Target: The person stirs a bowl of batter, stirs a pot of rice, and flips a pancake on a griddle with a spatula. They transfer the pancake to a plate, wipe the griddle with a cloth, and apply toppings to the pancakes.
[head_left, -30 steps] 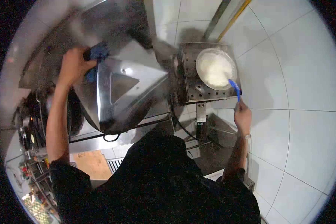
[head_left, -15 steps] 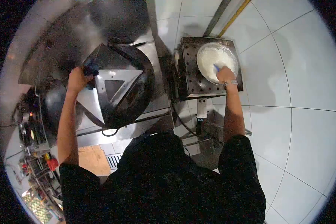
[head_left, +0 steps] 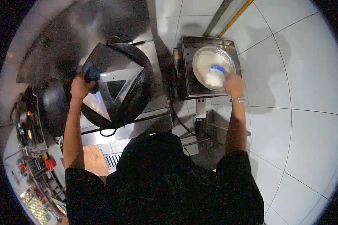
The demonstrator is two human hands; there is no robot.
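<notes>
My left hand (head_left: 81,88) is closed on a dark blue cloth (head_left: 91,72) at the left edge of an angular sheet-metal piece (head_left: 128,74). That piece has bright faces around a triangular opening and rests over a large dark wok (head_left: 148,75). My right hand (head_left: 234,85) grips a blue-handled scoop (head_left: 218,68), its far end among a white crumbly food (head_left: 210,59). A heap of this food lies beside the blue part. Around it is a round bowl (head_left: 195,71), which stands on a perforated metal stand (head_left: 188,84).
A second dark wok (head_left: 55,107) stands at the left on the steel stove top (head_left: 157,108). Yellow and grey pipes (head_left: 234,18) run along the tiled wall (head_left: 266,86). A cable and a floor drain (head_left: 112,160) lie below. Shelves with kitchenware (head_left: 41,172) are at lower left.
My right hand has shifted toward the bowl's near right rim, and the blue scoop has turned, showing more of itself beside a heap of white food. My left hand stays at the cloth.
</notes>
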